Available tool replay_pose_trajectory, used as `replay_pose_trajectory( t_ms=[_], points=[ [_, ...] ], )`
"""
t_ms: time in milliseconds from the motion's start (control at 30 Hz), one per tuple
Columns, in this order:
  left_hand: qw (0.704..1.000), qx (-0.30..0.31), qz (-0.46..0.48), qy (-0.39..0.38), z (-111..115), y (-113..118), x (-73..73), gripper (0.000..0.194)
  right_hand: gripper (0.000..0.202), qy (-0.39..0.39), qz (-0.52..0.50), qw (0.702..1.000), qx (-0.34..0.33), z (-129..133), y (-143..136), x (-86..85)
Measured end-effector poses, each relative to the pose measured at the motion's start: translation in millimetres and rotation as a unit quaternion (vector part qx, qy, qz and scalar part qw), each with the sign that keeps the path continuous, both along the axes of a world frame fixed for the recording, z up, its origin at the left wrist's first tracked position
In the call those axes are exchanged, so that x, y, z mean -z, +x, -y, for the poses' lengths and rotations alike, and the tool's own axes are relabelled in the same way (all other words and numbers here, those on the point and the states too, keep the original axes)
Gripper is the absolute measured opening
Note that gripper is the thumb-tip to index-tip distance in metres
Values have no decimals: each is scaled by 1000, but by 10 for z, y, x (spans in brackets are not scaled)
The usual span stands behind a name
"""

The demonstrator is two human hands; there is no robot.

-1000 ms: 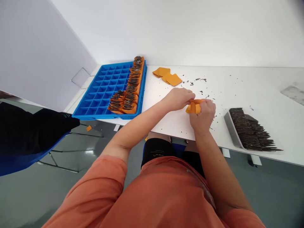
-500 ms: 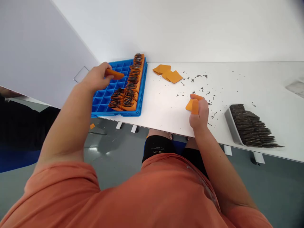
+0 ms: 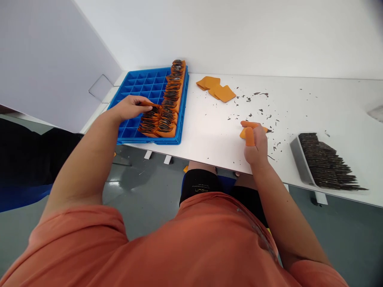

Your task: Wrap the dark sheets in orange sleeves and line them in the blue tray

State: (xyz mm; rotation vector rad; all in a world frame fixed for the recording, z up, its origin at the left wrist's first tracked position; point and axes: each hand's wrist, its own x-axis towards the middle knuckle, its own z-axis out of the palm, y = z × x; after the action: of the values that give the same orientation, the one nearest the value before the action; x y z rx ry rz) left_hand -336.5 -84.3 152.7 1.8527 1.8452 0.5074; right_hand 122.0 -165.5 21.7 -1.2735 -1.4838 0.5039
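Head view, clock read from my body: at 11 my left hand [image 3: 134, 107] pinches a thin orange square [image 3: 154, 105] at the end of the packed row of orange-sleeved dark squares [image 3: 149, 124] in the blue plastic gridded tray [image 3: 135, 79]. Judged step: slotting it. At 1, my right hand [image 3: 255, 140], orange caps on thumb and forefinger, grips a flat yellow-orange square [image 3: 242, 133]. Next move calls for loosening the left pinch without dragging neighbours.

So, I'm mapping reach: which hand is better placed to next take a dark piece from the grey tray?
Probably the right hand: nearer the grey tray, though it seems to hold an orange piece. The left hand is at the blue tray, pinching an orange packet.
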Motion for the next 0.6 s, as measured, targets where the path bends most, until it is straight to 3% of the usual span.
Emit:
replay_pose_trajectory(
  t_ms=[100, 367, 467, 600],
  points=[
    [997, 36, -27, -56, -44, 100, -54, 58, 54, -5, 10, 1000, -7, -2, 13, 15],
    [988, 25, -63, -142, -236, 257, -53, 40, 55, -54, 3, 998, -12, 13, -7, 6],
    [983, 22, -50, -178, -273, 295, -4, 45, 50, -27, 17, 999, -21, 10, -9, 2],
    [978, -27, -23, -207, -276, 335, 91, 58, 45, -13, 30, 999, -29, 3, -7, 24]
  ],
)
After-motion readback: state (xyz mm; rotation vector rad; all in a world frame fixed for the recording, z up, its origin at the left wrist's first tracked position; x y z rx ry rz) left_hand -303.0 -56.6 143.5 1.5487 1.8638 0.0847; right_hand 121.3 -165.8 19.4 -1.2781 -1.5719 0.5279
